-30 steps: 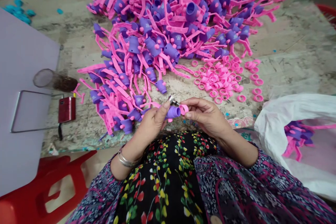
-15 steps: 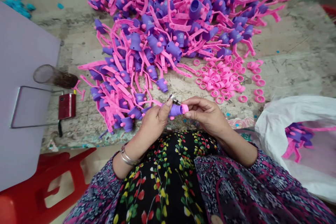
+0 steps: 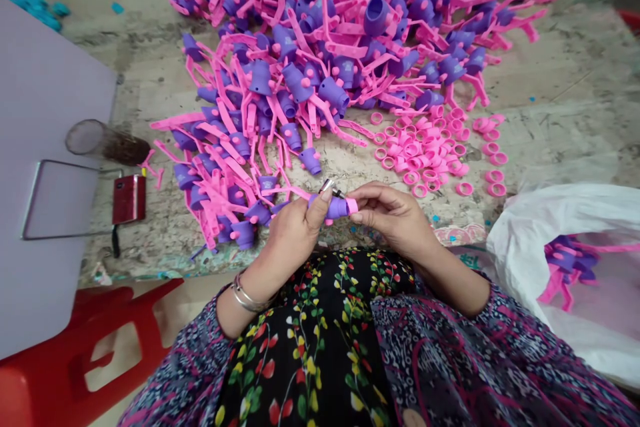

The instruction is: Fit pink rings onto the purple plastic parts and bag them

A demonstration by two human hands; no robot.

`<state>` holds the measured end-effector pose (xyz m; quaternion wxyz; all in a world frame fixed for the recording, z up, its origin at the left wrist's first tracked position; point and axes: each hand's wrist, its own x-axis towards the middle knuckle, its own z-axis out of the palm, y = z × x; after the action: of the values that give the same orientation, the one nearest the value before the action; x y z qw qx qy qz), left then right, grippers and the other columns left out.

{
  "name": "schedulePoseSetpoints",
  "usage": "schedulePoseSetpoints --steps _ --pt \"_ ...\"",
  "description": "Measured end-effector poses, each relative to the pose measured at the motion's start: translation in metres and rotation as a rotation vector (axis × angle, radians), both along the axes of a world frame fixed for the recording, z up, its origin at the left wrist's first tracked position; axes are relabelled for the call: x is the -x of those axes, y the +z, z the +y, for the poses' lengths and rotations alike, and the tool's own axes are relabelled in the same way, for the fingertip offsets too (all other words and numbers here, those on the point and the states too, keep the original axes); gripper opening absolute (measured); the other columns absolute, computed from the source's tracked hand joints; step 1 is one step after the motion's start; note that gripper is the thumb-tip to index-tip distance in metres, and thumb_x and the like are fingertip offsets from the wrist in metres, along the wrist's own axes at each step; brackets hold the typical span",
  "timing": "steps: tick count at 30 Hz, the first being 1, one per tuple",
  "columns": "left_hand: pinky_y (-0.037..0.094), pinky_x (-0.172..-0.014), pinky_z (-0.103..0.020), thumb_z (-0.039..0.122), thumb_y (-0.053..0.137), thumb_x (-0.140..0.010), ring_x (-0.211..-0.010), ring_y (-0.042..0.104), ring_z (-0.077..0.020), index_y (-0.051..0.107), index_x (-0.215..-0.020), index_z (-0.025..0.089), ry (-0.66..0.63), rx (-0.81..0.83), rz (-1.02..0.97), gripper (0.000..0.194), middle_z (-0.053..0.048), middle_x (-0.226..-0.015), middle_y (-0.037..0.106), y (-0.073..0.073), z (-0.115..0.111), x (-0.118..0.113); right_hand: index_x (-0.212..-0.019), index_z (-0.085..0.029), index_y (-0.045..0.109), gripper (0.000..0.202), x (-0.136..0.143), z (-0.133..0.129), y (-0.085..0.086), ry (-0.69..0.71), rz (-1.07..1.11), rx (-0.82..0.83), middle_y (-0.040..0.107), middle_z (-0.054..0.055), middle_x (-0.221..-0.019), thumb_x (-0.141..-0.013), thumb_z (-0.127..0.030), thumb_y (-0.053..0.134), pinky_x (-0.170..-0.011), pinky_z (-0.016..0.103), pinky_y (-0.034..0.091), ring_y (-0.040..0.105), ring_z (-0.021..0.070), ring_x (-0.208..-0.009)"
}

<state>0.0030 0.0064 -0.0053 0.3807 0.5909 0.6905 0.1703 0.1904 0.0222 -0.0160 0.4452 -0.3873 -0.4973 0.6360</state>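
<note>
The left hand (image 3: 295,230) is closed around a purple piece (image 3: 336,208), its thumb pressed on top; the fingers beneath are hidden. The piece lies nearly level, its end pointing toward the right hand (image 3: 395,217). There, the right hand pinches a pink ring (image 3: 352,206) between thumb and fingertips, with its other fingers bent. The ring meets the end of the purple piece in the gap between the two hands; how far it sits over that end cannot be told. A small metal and black tool (image 3: 332,188) sticks out beside the left thumb, just above the purple piece.

Beyond both hands, a large heap of purple and pink parts (image 3: 345,50) spreads over the worn bench (image 3: 550,140), its near edge reaching down beside the left hand. Ahead of the right hand and slightly to its right is a pile of loose pink rings (image 3: 423,147), with several more scattered on its far right side. Farther to the right of the right hand, a white sack (image 3: 510,233) gapes open, with purple and pink pieces (image 3: 565,260) inside.

Well to the left of the left hand, a glass (image 3: 117,145) with dark contents lies near a red box (image 3: 129,200), and a red stool (image 3: 45,387) stands lower down on that side. Silver bangles (image 3: 245,297) circle the wrist behind the left hand, and a floral apron (image 3: 310,347) shows below and between the forearms.
</note>
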Motion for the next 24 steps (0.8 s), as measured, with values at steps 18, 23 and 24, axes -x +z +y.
schedulePoseSetpoints --steps 18,23,24 --pt "0.028 -0.053 -0.028 0.069 0.025 -0.09 -0.052 0.041 -0.0141 0.042 -0.057 0.021 0.118 -0.088 -0.143 0.061 0.0 -0.053 0.043 -0.006 -0.005 -0.004 -0.104 -0.027 0.073 0.021 0.009 -0.004 0.004 -0.086 -0.301 -0.464 0.067 0.002 -0.089 -0.083 -0.025 0.072 -0.071 0.028 0.051 0.063 0.0137 -0.081" --pt "0.032 -0.049 -0.026 0.072 0.03 -0.088 -0.047 0.037 -0.0112 0.042 -0.061 0.021 0.186 0.029 -0.449 0.059 0.003 -0.051 0.04 -0.003 -0.008 -0.009 -0.11 -0.025 0.072 0.026 0.007 0.0 0.012 -0.038 -0.359 -0.509 0.067 0.003 -0.091 -0.085 -0.032 0.07 -0.073 0.028 0.051 0.064 0.0139 -0.082" --pt "0.032 -0.048 -0.026 0.072 0.03 -0.088 -0.046 0.037 -0.0109 0.043 -0.062 0.021 0.187 0.055 -0.473 0.059 0.003 -0.051 0.04 -0.003 -0.009 -0.009 -0.11 -0.025 0.072 0.026 0.006 0.001 0.013 -0.028 -0.369 -0.521 0.067 0.003 -0.091 -0.085 -0.033 0.069 -0.074 0.028 0.05 0.064 0.0142 -0.083"
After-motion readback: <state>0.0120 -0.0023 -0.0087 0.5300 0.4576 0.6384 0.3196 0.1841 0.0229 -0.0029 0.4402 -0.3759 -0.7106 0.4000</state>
